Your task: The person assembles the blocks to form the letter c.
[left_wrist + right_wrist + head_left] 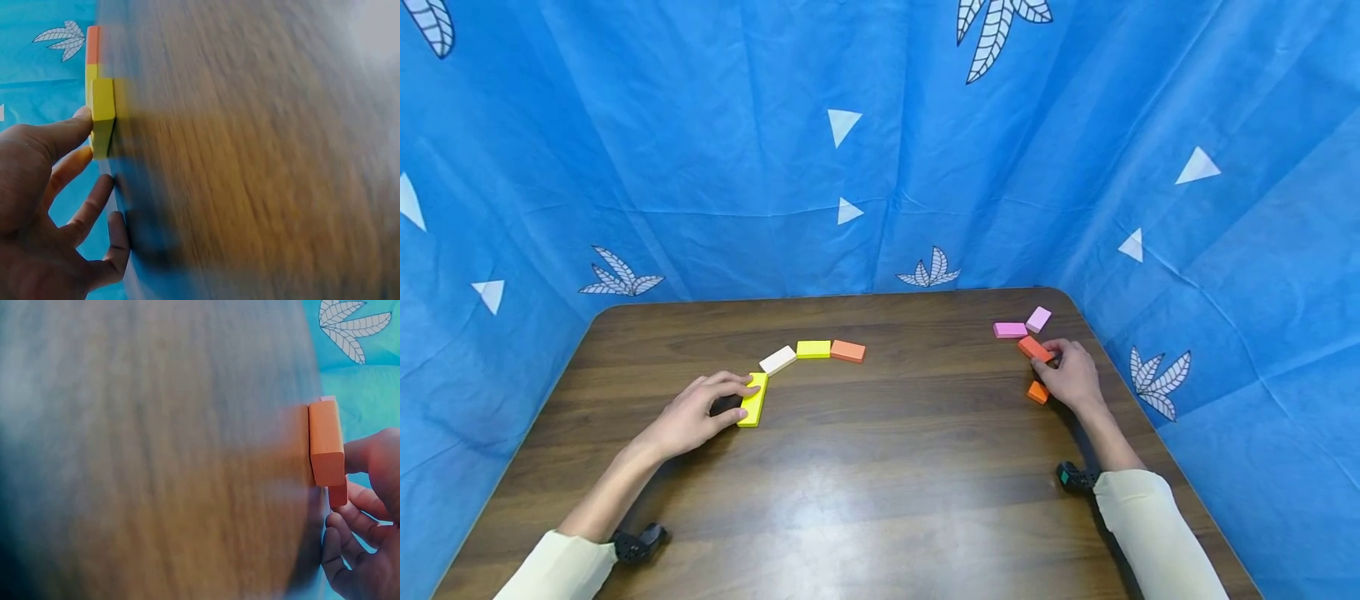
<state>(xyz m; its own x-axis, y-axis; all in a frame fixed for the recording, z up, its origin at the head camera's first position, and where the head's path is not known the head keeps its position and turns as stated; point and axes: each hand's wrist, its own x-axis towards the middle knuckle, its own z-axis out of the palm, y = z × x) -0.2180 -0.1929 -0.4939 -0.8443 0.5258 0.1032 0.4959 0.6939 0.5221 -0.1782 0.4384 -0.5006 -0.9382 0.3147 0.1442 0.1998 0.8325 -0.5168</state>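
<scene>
My left hand (692,412) is over the left part of the table, its thumb and index finger pinching a yellow block (756,404) that lies flat. In the left wrist view the other fingers spread away from that block (104,115). A white block (778,360), a second yellow block (813,349) and a salmon-orange block (847,351) continue from its far end in a bent row. At the right, my right hand (1072,375) pinches a red-orange block (1034,348) between thumb and fingers. A separate orange block (1037,392) lies just nearer, and hides part of the red-orange one in the right wrist view.
Beyond my right hand lie a magenta-pink block (1010,330) and a light pink block (1038,319). The brown wooden table (880,467) ends at a blue patterned curtain (880,150) at the back and both sides.
</scene>
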